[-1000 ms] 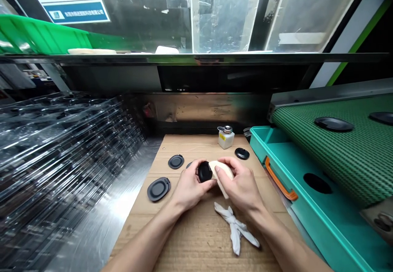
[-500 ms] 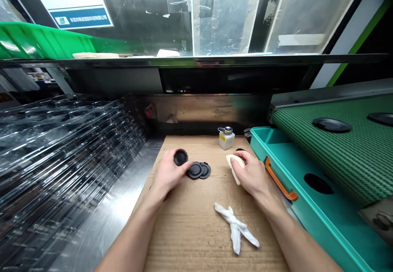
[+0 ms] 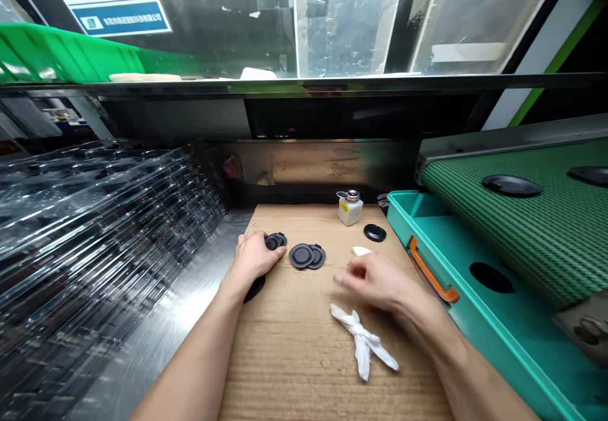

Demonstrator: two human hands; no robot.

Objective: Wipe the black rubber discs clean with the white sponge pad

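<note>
My left hand (image 3: pixel 254 257) rests at the cardboard's left edge, fingers closed on a black round cap (image 3: pixel 272 242) that overlaps a similar black cap (image 3: pixel 281 238). Under its wrist another dark round piece (image 3: pixel 255 288) partly shows. Right of these lie two overlapping black caps (image 3: pixel 301 256), flat on the cardboard (image 3: pixel 285 345). My right hand (image 3: pixel 375 280) hovers over the board, its fingers curled and smeared by motion. Just behind it a cream pad (image 3: pixel 361 251) lies partly hidden. A knotted white cloth strip (image 3: pixel 363 339) is nearer to me.
A small white bottle (image 3: pixel 350 209) and a glossy black disc (image 3: pixel 375 232) are at the back right. A teal bin (image 3: pixel 503 339) with an orange handle (image 3: pixel 432 275) flanks the board, below a green conveyor belt (image 3: pixel 475 199) carrying black discs. Stacked clear trays (image 3: pixel 95 231) stand left.
My left hand has lowered its black cap onto the cardboard at the left. My right hand has let go of the cream pad and moved left and nearer to me.
</note>
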